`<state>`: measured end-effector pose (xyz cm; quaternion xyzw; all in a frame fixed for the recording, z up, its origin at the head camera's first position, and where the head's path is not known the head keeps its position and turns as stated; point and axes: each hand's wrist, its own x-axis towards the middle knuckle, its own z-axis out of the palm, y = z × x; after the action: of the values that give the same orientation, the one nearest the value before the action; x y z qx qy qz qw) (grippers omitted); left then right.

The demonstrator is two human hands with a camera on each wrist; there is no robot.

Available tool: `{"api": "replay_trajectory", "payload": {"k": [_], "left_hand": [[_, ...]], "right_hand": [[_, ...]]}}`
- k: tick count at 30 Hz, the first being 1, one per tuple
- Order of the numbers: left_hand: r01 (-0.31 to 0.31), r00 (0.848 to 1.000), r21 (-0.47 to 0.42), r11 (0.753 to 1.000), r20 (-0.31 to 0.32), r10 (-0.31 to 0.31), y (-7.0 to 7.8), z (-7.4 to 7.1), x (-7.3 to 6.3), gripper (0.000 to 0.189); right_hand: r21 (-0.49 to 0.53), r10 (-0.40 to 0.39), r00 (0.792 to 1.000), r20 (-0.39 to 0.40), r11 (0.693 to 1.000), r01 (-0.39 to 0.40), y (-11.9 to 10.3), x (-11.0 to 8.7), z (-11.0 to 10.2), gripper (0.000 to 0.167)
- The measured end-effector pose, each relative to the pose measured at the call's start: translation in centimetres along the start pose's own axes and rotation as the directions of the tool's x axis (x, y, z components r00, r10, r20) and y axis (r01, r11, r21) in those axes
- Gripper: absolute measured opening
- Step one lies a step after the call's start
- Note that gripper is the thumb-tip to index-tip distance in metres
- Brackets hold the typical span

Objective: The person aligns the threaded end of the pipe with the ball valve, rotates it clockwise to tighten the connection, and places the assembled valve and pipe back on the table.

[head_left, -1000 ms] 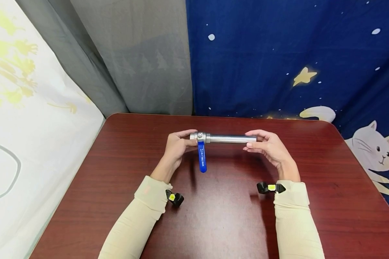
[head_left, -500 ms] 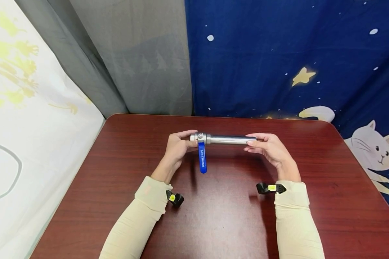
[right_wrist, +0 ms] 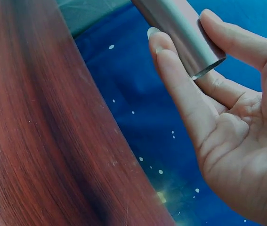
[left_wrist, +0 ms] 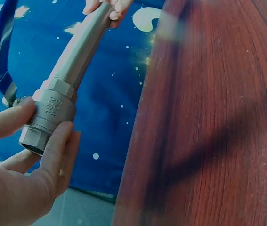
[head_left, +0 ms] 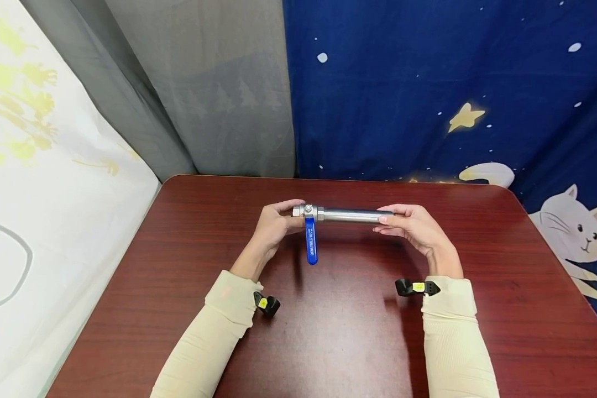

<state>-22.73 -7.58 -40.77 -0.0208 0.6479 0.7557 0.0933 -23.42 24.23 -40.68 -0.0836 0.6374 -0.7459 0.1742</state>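
A metal ball valve (head_left: 308, 210) with a blue lever handle (head_left: 311, 241) is joined to a straight steel pipe (head_left: 350, 215), held level above the table. My left hand (head_left: 272, 225) grips the valve body by its hexagonal end, thumb on the near side. In the left wrist view the valve body (left_wrist: 53, 110) shows raised lettering, and its end opening faces the palm. My right hand (head_left: 418, 228) pinches the pipe's far right end between thumb and fingers. The pipe's open end (right_wrist: 208, 68) shows between those fingers in the right wrist view.
The brown wooden table (head_left: 338, 331) lies beneath both hands. Behind it hang a grey curtain (head_left: 219, 99) and a blue curtain (head_left: 403, 99) with stars and a cat. A white printed cloth (head_left: 55, 193) hangs at the left. Black wrist cameras (head_left: 267, 304) sit on both cuffs.
Both hands keep their hold on the valve and pipe, which stay almost where they were. The right fingers have shifted very slightly at the pipe's end.
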Motion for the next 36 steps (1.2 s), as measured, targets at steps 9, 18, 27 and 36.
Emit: {"api": "replay_trajectory", "payload": {"k": [9,18,27,36], "left_hand": [[-0.114,0.993,0.393,0.912,0.037,0.109,0.3,0.2,0.4,0.06],[-0.213,0.973,0.783,0.585,0.114,0.202,0.9,0.1,1.1,0.051],[-0.169,0.976,0.938,0.301,0.117,0.183,0.8,0.2,2.3,0.039],[-0.185,0.974,0.972,0.145,0.163,0.155,-1.0,-0.4,3.8,0.031]], "right_hand": [[-0.079,0.002,1.0,-0.004,0.997,-0.002,-0.3,0.2,-0.3,0.027],[-0.471,0.053,0.998,-0.023,0.88,-0.057,-1.2,0.7,-0.1,0.047],[-0.752,0.012,0.999,-0.041,0.658,-0.038,-0.4,2.2,-0.1,0.037],[-0.876,-0.01,1.0,-0.026,0.483,-0.018,1.9,3.4,0.2,0.037]]}}
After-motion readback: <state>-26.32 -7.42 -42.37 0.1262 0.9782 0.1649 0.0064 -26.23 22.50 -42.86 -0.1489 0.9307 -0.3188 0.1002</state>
